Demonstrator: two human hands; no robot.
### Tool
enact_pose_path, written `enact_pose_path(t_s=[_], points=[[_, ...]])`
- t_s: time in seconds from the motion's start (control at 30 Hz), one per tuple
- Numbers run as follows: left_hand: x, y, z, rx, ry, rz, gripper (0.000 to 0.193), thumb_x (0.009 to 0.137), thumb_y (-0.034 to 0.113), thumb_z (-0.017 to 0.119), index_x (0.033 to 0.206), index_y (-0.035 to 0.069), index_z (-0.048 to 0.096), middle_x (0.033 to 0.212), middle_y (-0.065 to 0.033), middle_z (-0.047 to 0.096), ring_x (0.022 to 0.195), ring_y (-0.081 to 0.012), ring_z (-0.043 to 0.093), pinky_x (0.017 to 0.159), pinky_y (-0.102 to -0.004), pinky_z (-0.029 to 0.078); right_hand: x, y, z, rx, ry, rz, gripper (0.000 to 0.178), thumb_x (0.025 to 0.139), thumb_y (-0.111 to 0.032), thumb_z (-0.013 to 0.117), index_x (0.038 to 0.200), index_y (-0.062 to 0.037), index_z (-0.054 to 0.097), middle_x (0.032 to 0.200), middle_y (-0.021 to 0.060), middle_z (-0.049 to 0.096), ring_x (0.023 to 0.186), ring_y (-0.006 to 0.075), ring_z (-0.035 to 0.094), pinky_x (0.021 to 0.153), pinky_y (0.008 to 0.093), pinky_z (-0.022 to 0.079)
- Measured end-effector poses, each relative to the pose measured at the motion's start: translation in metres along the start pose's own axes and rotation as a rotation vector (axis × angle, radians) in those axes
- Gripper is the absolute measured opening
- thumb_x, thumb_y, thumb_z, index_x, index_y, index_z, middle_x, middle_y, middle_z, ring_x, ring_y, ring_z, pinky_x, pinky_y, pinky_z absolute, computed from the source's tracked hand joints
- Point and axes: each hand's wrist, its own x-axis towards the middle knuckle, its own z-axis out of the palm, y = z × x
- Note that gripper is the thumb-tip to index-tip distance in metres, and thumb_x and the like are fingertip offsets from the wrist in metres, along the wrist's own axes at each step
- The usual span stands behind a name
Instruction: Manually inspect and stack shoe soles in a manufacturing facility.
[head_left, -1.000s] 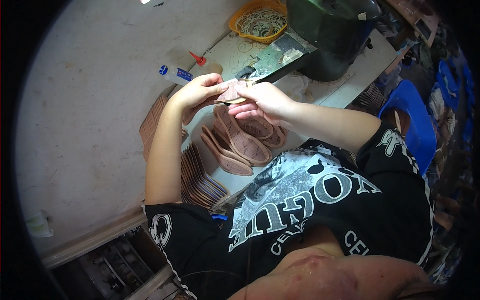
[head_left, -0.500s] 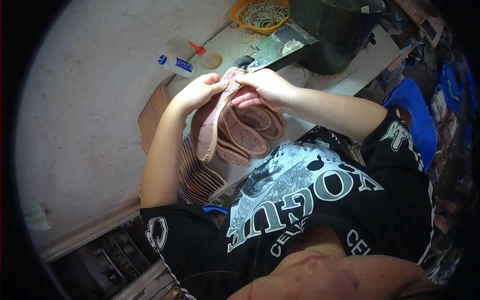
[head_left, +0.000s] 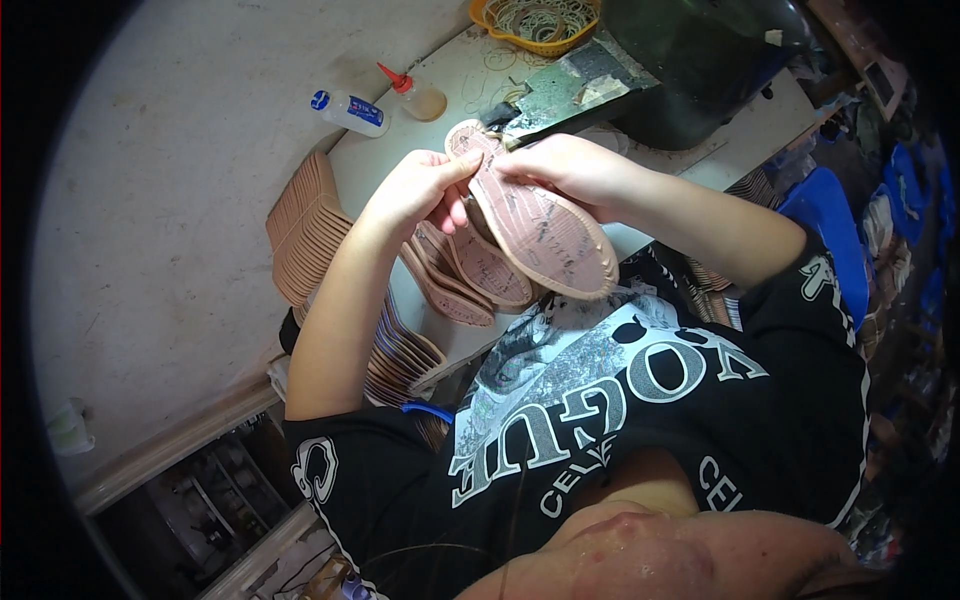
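Observation:
A pinkish-brown shoe insole with a pale wrapped edge and dark marks is held up in front of the machine, its wide end slanting toward my lower right. My left hand is closed on its left edge near the narrow end, thumb on the face. On the opposite edge my right hand grips it with the thumb on top; the other fingers are mostly hidden behind. Beneath it, several loose insoles lie fanned on the white table.
A tied stack of insoles stands left, and more stacked insoles sit nearer me. Behind are a glue bottle, a red-tipped bottle, a green machine plate, a dark machine body and a yellow basket.
The held insole has swung from hanging at lower left to slanting lower right, now showing its broad face. My right thumb has moved onto its edge.

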Motion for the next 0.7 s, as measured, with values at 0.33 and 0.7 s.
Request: enact_pose_path(t_s=[0.33,0.7], points=[[0.022,0.001,-0.020,0.141,0.138,0.006,0.054,0.080,0.053,0.067,0.055,0.007,0.052,0.040,0.0007,0.041,0.030,-0.0071,0.031,0.032,-0.0238,0.021,-0.038,0.007,-0.031,0.035,0.033,-0.072,0.031,0.085,-0.020,0.068,0.103,0.0050,0.065,0.093,0.0089,0.068,0.081,0.0102,0.063,0.077,0.0242,0.050],[0.035,-0.033,-0.037,-0.254,0.375,0.262,0.034,0.090,0.038,0.060,0.072,0.008,0.058,0.050,0.0042,0.049,0.038,-0.0055,0.037,0.038,-0.0223,0.027,0.010,0.018,0.022,0.257,-0.056,-0.126,0.030,0.089,-0.017,0.063,0.107,0.0062,0.061,0.100,0.0088,0.066,0.086,0.0126,0.064,0.081,0.0268,0.050]])
